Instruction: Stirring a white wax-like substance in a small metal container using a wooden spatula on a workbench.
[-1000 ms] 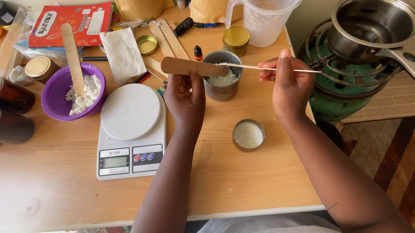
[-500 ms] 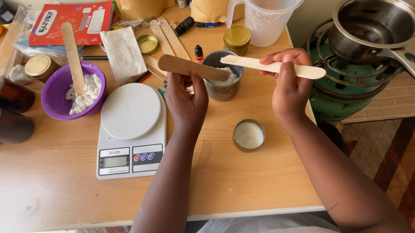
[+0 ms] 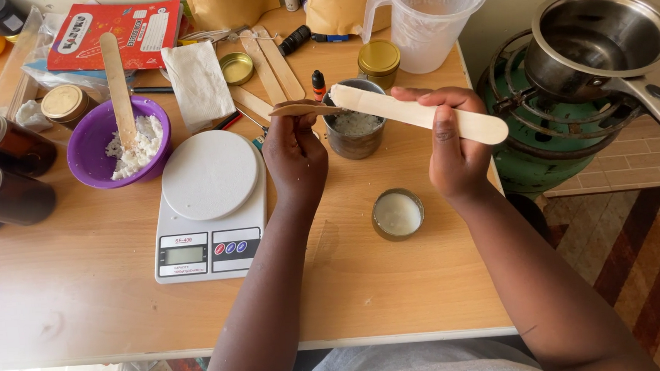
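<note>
Packaging first: I see a flat red printed box (image 3: 114, 34) at eleven o'clock. My right hand (image 3: 451, 150) clamps a pale wooden spatula (image 3: 418, 113) over the small grey metal tin (image 3: 354, 129); my left hand (image 3: 294, 153) grips a darker stick (image 3: 301, 110), probably wooden, beside the white digital scale (image 3: 209, 205).

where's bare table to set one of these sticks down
Bare wood runs along the near edge of the table, below the kitchen scale, and around the small tin of white wax. The back is crowded: purple bowl, amber jars, spare sticks, plastic jug.
</note>
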